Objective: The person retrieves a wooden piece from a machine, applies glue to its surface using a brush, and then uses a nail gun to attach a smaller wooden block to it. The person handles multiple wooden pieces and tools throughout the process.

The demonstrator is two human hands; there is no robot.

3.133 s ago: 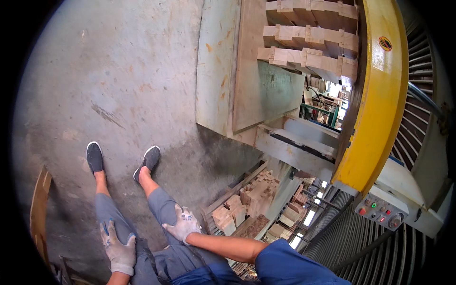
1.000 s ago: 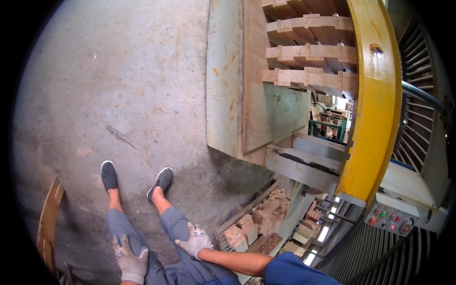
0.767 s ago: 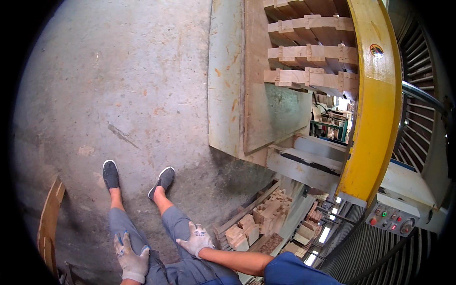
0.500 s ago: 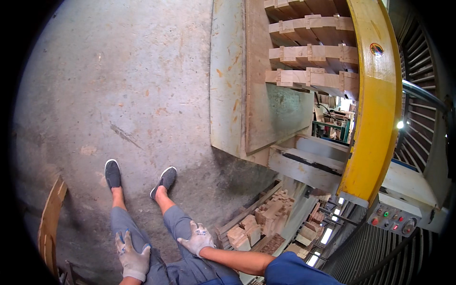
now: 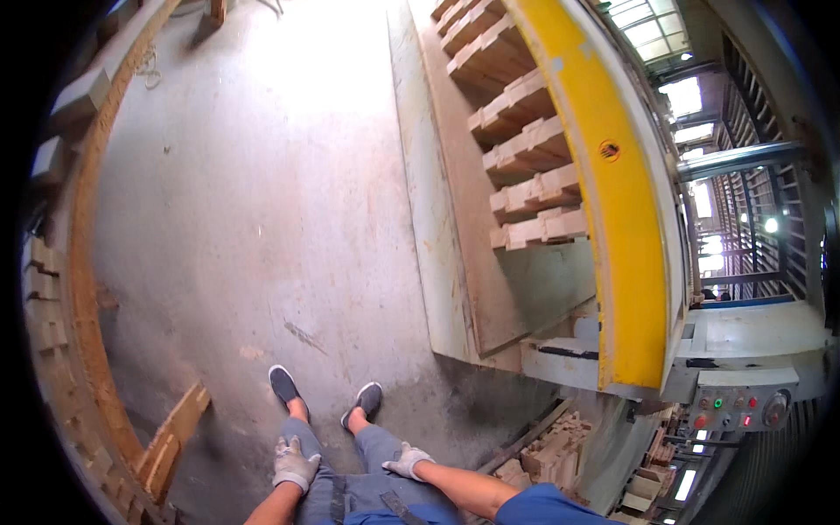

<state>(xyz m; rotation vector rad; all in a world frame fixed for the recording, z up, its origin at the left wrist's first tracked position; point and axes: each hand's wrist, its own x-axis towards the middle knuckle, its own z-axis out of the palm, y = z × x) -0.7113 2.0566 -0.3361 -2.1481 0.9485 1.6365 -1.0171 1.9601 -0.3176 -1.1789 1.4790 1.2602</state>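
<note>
My left hand (image 5: pixel 296 464), in a pale work glove, lies on the thigh of my grey trousers (image 5: pixel 378 444). Its fingers are stretched out and hold nothing. The right hand (image 5: pixel 408 460), gloved alike, rests on the other thigh near the knee, open as well. Ahead and to the right stands a large press with a yellow beam (image 5: pixel 626 219). Under the beam, several stacks of jointed wooden blocks (image 5: pixel 535 185) sit in rows on the machine's bed. Both hands are well apart from the wood.
A grey control panel (image 5: pixel 739 409) with coloured buttons sits at the machine's near end. More wood pieces (image 5: pixel 556 448) lie low at the right. On the left, a long wooden rail (image 5: pixel 85 254) runs beside stacked blocks, with a plank (image 5: pixel 178 429) sticking out near me. Concrete floor (image 5: pixel 254 201) lies between.
The view has swung up and to the left, bringing in more floor, the left rail and further wood stacks. Both hands stay on my thighs.
</note>
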